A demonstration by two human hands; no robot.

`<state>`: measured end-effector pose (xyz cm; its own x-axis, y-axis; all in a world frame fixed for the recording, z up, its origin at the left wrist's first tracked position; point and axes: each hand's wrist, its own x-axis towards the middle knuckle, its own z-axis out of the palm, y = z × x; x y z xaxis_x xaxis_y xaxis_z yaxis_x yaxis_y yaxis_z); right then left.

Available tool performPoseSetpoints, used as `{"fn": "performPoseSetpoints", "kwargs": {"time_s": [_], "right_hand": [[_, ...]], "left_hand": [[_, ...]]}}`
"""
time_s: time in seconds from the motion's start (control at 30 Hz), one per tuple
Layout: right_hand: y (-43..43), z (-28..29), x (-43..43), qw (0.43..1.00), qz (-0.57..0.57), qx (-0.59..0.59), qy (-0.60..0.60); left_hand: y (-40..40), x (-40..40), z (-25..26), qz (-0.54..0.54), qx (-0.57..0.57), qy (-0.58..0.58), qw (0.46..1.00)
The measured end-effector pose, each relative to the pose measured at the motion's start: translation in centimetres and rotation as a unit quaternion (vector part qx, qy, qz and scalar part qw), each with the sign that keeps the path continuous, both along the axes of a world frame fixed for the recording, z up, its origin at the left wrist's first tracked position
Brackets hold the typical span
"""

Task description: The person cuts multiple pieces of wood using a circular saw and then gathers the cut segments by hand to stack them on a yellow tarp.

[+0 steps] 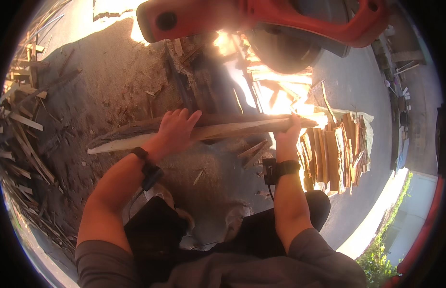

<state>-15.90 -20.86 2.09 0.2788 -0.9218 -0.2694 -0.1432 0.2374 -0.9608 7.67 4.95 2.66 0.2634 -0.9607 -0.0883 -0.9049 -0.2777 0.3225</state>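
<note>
A long, rough-edged wooden slab [226, 130] lies crosswise before me, with dark bark along its far edge and paler cut wood towards me. My left hand [174, 131] is over its middle-left part, the fingers reaching to the far edge. Near the slab's right end, my right hand [289, 131] grips it with the thumb on top. Beyond the slab, a red power saw [208, 21] with a round guard [286, 46] and a loop handle [370, 25] hangs over the work area. Glare hides part of the saw's base.
Several cut wood strips [329, 154] are stacked at the right on a pale sheet [367, 122]. Scrap wood [23, 126] is heaped along the left. Sawdust [111, 72] and offcuts [253, 151] litter the ground. Cables run from the wrist devices [269, 171].
</note>
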Motion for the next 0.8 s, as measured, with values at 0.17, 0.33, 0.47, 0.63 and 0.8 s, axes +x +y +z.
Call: {"fn": "performPoseSetpoints", "kwargs": {"time_s": [0.17, 0.33, 0.47, 0.63, 0.8], "right_hand": [[-7.1, -1.5, -4.2, 0.937, 0.136, -0.24, 0.216], [-6.8, 3.0, -3.5, 0.994, -0.014, 0.043, -0.098], [-5.2, 14.7, -1.6, 0.957, -0.182, 0.037, -0.222], [-4.8, 27.2, -2.0, 0.928, 0.163, -0.108, -0.319], [-0.7, 35.1, 5.7, 0.885, 0.27, -0.354, -0.132]], "left_hand": [[-5.7, 0.5, 0.1, -0.004, -0.019, -0.011, 1.0], [-6.8, 2.2, -1.1, 0.084, -0.011, 0.015, 0.996], [-7.4, 2.9, -0.8, 0.08, -0.001, 0.04, 0.996], [-7.5, 0.8, -1.5, 0.058, -0.024, -0.031, 0.998], [-7.3, 0.4, -1.3, 0.06, 0.001, -0.035, 0.998]]}}
